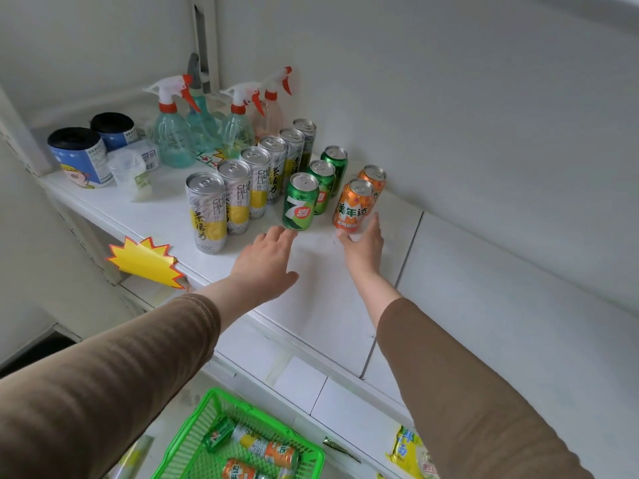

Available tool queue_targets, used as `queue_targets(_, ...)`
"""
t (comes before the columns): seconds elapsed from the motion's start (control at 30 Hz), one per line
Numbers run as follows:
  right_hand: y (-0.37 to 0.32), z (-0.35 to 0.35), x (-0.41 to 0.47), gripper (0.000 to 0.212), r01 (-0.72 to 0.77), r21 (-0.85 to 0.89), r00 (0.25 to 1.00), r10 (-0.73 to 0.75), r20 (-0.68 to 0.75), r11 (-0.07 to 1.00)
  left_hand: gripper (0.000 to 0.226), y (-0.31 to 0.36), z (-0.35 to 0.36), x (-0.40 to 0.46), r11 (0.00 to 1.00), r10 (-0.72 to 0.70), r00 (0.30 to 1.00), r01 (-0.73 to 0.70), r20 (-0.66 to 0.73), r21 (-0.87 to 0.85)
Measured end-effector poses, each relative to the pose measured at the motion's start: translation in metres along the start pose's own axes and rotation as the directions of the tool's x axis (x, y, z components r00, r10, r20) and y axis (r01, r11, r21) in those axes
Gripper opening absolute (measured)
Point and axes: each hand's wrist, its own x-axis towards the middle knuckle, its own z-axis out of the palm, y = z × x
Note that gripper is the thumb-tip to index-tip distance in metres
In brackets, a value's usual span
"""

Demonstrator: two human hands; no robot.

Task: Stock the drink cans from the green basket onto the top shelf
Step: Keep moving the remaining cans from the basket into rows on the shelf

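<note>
Glossy metal cans [301,202] (printed sides) on a smooth matt white shelf [321,305]; green plastic basket [193,440].

Both arms wear brown ribbed knit sleeves [103,392], the left cuff pale-stitched.

Plain white wall [449,81] behind, white shelving unit [501,305], soft even light

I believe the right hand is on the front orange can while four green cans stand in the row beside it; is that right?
Not quite: the head view shows three green cans, not four. The right hand is indeed on the front orange can.
</note>
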Motion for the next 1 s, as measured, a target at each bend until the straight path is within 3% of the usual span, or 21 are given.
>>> queue_targets(0.13,-0.001,-0.005,-0.053,0.076,0.206,-0.123,0.977,-0.197,0.084,0.971,0.081,-0.015,-0.004,-0.020,1.000,0.013,1.000,-0.013,-0.007,0.013)
queue_targets(0.27,-0.011,-0.002,-0.123,0.073,0.485,-0.238,0.871,-0.442,0.214,0.841,0.078,-0.036,-0.012,-0.063,0.993,0.070,0.995,-0.063,-0.070,0.095)
queue_targets(0.37,-0.017,0.006,-0.178,0.073,0.597,-0.301,0.800,-0.525,0.291,0.743,0.077,-0.056,-0.013,-0.108,0.989,0.079,0.990,-0.063,-0.116,0.134)
queue_targets(0.67,0.022,0.054,-0.311,0.076,0.687,-0.377,0.722,-0.526,0.449,0.621,0.085,-0.124,0.047,-0.240,0.997,-0.020,0.997,0.026,-0.081,0.073)
queue_targets(0.83,0.109,0.090,-0.362,0.076,0.627,-0.396,0.749,-0.379,0.544,0.671,0.088,-0.155,0.141,-0.305,0.991,-0.132,0.988,0.131,0.075,0.023)
queue_targets(1.0,0.218,0.136,-0.380,0.075,0.583,-0.433,0.729,-0.207,0.652,0.688,0.086,-0.181,0.252,-0.343,0.971,-0.232,0.946,0.239,0.227,-0.003)
